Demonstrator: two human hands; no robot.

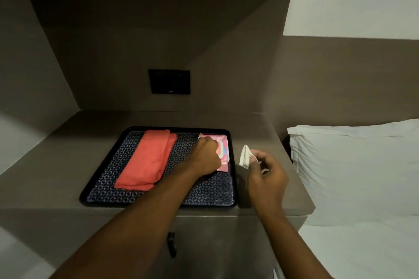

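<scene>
At the 2 o'clock corner of the black rectangular tray (176, 128): flat pink plastic wipe pack (223, 140), left hand (207, 154) curled onto its lid (219, 153). Right hand (265, 172), 3 o'clock over the brown bench (256, 129), pinches a folded white wipe (245, 157). Recommended: press lid down evenly.

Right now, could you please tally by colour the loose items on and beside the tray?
Orange-red: 1, the folded cloth
Pink: 1, the wipes pack
White: 1, the wipe pinched in the right hand
Total: 3
</scene>
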